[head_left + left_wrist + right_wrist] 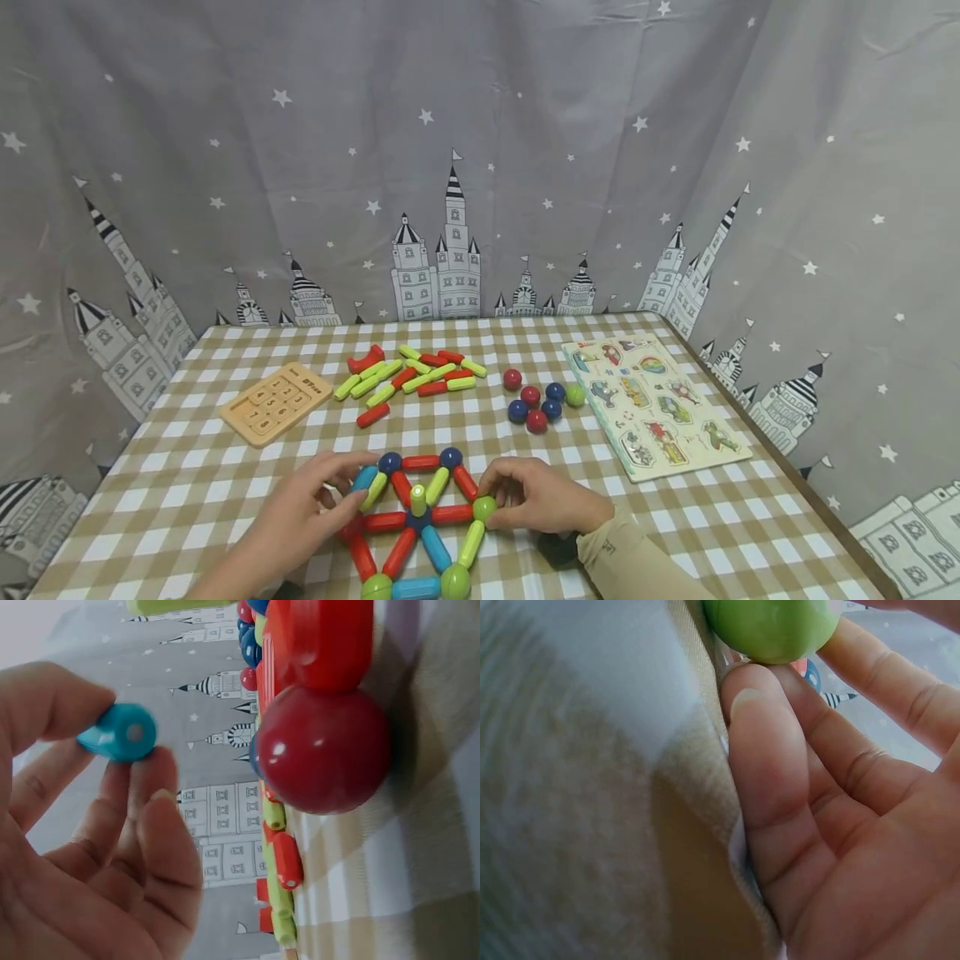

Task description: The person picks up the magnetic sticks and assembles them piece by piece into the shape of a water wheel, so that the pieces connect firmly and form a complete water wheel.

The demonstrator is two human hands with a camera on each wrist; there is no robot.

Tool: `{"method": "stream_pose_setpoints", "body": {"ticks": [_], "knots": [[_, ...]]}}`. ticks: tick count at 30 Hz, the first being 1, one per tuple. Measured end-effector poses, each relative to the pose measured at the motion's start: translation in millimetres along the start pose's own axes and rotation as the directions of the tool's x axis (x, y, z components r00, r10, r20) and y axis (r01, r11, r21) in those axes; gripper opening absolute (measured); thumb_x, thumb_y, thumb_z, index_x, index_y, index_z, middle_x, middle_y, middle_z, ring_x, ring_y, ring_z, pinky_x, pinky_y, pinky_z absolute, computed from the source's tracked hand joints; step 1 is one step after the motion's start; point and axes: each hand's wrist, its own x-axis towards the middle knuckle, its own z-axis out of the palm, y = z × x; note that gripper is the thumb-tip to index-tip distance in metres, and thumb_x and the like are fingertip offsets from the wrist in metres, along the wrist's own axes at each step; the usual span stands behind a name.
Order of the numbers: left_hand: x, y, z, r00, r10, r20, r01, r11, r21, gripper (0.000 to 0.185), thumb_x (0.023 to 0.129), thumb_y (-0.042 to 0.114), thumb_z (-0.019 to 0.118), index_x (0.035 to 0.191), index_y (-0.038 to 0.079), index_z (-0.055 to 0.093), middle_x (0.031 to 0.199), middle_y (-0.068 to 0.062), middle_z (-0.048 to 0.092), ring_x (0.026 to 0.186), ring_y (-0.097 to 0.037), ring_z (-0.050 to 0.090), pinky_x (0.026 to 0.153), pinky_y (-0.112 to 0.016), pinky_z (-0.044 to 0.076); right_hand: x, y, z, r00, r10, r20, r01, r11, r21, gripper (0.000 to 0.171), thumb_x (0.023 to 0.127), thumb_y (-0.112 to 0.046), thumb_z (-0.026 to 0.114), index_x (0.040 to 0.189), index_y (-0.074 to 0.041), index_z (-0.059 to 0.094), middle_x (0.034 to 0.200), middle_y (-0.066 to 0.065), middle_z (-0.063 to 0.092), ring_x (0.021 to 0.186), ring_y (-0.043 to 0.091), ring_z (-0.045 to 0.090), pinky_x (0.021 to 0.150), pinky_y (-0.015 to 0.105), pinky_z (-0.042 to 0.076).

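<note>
Near the table's front, a flat hexagonal frame of magnetic rods and balls has a red rod between two blue balls on its far side. At its hub, a yellow-green rod stands upright. My left hand pinches a light blue rod between thumb and fingers, above the frame's left side. Its round end faces the left wrist camera, with a dark red ball below. My right hand grips the green ball at the frame's right corner, thumb and fingers around it.
Loose red and yellow-green rods lie behind the frame, with a red curved piece among them. Several balls cluster right of them. A wooden number puzzle lies left and a picture puzzle board right, on the checked cloth.
</note>
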Motion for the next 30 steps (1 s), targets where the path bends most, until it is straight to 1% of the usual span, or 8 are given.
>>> {"method": "stream_pose_setpoints", "body": {"ticks": [4, 8, 10, 15, 19, 22, 26, 30], "knots": [[-4.0, -3.0, 4.3, 1.0, -0.027, 0.005, 0.027, 1.0, -0.016, 0.038, 0.09, 0.015, 0.079, 0.125, 0.025, 0.068, 0.098, 0.009, 0.065, 0.084, -0.005, 0.058, 0.069, -0.021, 0.054, -1.3, 0.1, 0.2, 1.0, 0.018, -0.005, -0.018, 1.0, 0.003, 0.025, 0.089, -0.02, 0.082, 0.109, -0.023, 0.068, 0.098, -0.007, 0.068, 0.087, 0.007, 0.063, 0.077, 0.023, 0.054], [-8.0, -7.0, 5.0, 0.998, -0.048, 0.038, 0.049, 0.998, -0.036, 0.036, 0.09, 0.017, 0.08, 0.123, 0.023, 0.067, 0.098, 0.008, 0.067, 0.083, -0.003, 0.06, 0.07, -0.022, 0.055, -1.5, -0.8, 1.4, 1.0, 0.031, 0.001, -0.031, 0.999, 0.02, 0.025, 0.089, -0.021, 0.082, 0.11, -0.023, 0.068, 0.099, -0.007, 0.068, 0.087, 0.007, 0.063, 0.077, 0.023, 0.054], [-10.6, -8.2, 3.3, 0.997, -0.055, 0.049, 0.057, 0.997, -0.045, 0.037, 0.088, 0.015, 0.081, 0.121, 0.02, 0.066, 0.1, 0.006, 0.069, 0.084, -0.002, 0.061, 0.072, -0.022, 0.055, -0.9, -1.4, 2.1, 1.0, 0.029, 0.006, -0.029, 0.999, 0.023, 0.025, 0.089, -0.021, 0.082, 0.11, -0.023, 0.068, 0.1, -0.007, 0.068, 0.088, 0.007, 0.063, 0.077, 0.023, 0.054], [-12.8, -9.3, -2.0, 0.998, -0.036, 0.043, 0.038, 0.998, -0.042, 0.035, 0.086, 0.012, 0.082, 0.114, 0.018, 0.063, 0.101, 0.004, 0.071, 0.086, -0.003, 0.064, 0.076, -0.024, 0.057, -0.3, -2.7, 2.1, 1.0, 0.027, 0.001, -0.027, 1.0, 0.005, 0.025, 0.089, -0.021, 0.082, 0.11, -0.024, 0.068, 0.099, -0.008, 0.068, 0.086, 0.007, 0.063, 0.078, 0.023, 0.055], [-13.2, -11.8, -3.2, 0.999, 0.01, 0.052, -0.01, 1.0, -0.015, 0.032, 0.085, 0.012, 0.083, 0.106, 0.019, 0.061, 0.096, 0.008, 0.069, 0.087, -0.002, 0.065, 0.075, -0.024, 0.058, -0.8, -4.7, 0.1, 0.999, 0.035, -0.001, -0.035, 0.999, 0.002, 0.025, 0.089, -0.021, 0.082, 0.11, -0.024, 0.068, 0.099, -0.007, 0.067, 0.086, 0.007, 0.062, 0.078, 0.023, 0.054], [-14.0, -14.0, -2.4, 0.998, 0.031, 0.062, -0.032, 0.999, 0.016, 0.032, 0.083, 0.012, 0.085, 0.102, 0.02, 0.059, 0.094, 0.012, 0.068, 0.088, -0.001, 0.064, 0.075, -0.024, 0.058, -0.9, -5.5, -0.9, 0.999, 0.04, 0.005, -0.04, 0.999, 0.009, 0.025, 0.089, -0.02, 0.082, 0.11, -0.022, 0.068, 0.099, -0.006, 0.067, 0.086, 0.007, 0.062, 0.077, 0.023, 0.054], [-14.0, -16.1, -1.6, 0.996, 0.008, 0.084, -0.01, 1.0, 0.016, 0.034, 0.083, 0.011, 0.085, 0.101, 0.019, 0.057, 0.093, 0.011, 0.068, 0.087, -0.001, 0.064, 0.073, -0.022, 0.057, -0.4, -5.4, -1.3, 0.999, 0.042, 0.009, -0.043, 0.999, 0.008, 0.025, 0.089, -0.019, 0.082, 0.11, -0.022, 0.068, 0.099, -0.006, 0.067, 0.086, 0.007, 0.062, 0.077, 0.023, 0.054], [-13.8, -18.8, -1.5, 0.994, -0.004, 0.112, 0.004, 1.0, 0.002, 0.035, 0.083, 0.01, 0.083, 0.107, 0.017, 0.059, 0.098, 0.007, 0.07, 0.087, -0.002, 0.065, 0.072, -0.022, 0.057, 0.1, -5.1, -0.9, 0.999, 0.043, 0.011, -0.043, 0.999, 0.007, 0.025, 0.089, -0.019, 0.082, 0.11, -0.022, 0.068, 0.099, -0.006, 0.067, 0.086, 0.008, 0.062, 0.076, 0.023, 0.054]]}}
